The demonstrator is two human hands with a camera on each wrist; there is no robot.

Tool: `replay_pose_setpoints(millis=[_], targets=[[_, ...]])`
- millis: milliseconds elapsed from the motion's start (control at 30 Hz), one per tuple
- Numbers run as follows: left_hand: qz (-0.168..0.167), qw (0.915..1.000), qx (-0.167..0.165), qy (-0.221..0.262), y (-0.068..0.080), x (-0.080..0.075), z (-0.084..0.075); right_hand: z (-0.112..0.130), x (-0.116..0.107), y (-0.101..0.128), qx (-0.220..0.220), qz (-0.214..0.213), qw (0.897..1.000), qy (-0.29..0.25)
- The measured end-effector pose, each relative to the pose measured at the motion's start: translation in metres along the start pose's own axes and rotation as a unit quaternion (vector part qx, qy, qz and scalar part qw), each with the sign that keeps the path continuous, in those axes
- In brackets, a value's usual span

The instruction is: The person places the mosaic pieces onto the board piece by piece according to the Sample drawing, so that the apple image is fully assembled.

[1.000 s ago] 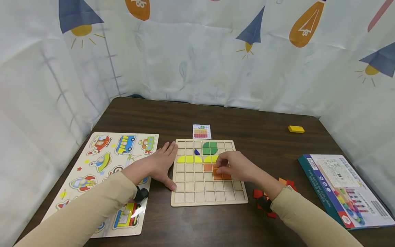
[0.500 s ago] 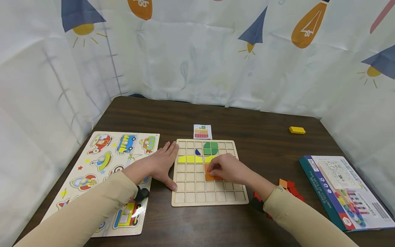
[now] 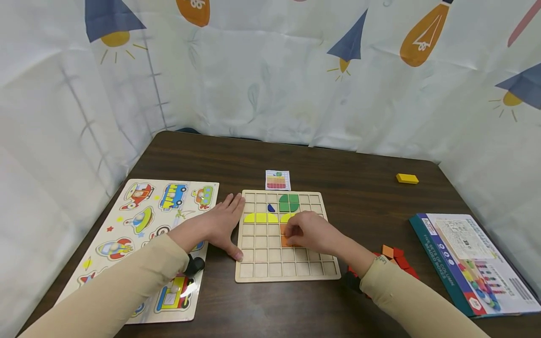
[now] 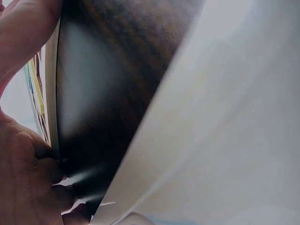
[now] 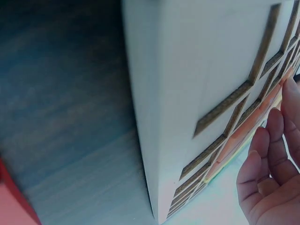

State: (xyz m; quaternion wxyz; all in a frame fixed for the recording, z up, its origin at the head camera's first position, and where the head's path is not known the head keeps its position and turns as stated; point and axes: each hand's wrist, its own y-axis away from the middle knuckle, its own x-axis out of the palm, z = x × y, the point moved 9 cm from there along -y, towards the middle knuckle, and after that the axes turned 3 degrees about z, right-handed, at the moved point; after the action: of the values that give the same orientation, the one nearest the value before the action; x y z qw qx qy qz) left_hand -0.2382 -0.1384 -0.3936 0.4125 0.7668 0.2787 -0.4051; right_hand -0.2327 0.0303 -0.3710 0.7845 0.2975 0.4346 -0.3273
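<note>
My left hand lies with fingers spread along the left edge of a wooden grid board, its thumb near the lower left part. Over the board's right half, my right hand has thumb and index finger curled down at an orange square tile. In the right wrist view, a fingertip meets the far end of a row of orange tiles; the other fingers curl loosely. Yellow pieces, green pieces and a small blue piece sit in the upper rows.
A small pattern card lies behind the board. A vehicle puzzle board is at left. Red and orange tiles are piled beside the right forearm. A boxed set lies at right, a yellow block farther back.
My right hand has moved slightly left across the board and lowered the orange tile it carried into the grid. The left hand keeps its place at the board's edge.
</note>
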Motion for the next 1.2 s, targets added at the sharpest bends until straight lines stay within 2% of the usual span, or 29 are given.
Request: replay_pose_setpoints(millis=[400, 600, 800, 1000, 1200], targets=[[-0.004, 1.0, 0.002, 0.0, -0.001, 0.001, 0.001, 0.002, 0.001, 0.0, -0.01, 0.008, 1.0, -0.005], [-0.001, 1.0, -0.003, -0.001, -0.001, 0.002, 0.001, -0.009, -0.006, 0.005, -0.003, 0.0, 1.0, -0.019], [0.0, 1.0, -0.001, 0.0, -0.001, 0.001, 0.001, -0.032, -0.022, 0.022, 0.018, -0.022, 0.999, -0.02], [0.001, 1.0, 0.0, 0.003, -0.002, 0.002, 0.001, -0.069, -0.041, 0.051, 0.056, -0.047, 0.997, 0.001], [0.003, 1.0, -0.002, 0.003, -0.002, 0.002, 0.003, -0.104, -0.056, 0.086, 0.097, -0.042, 0.994, 0.009]])
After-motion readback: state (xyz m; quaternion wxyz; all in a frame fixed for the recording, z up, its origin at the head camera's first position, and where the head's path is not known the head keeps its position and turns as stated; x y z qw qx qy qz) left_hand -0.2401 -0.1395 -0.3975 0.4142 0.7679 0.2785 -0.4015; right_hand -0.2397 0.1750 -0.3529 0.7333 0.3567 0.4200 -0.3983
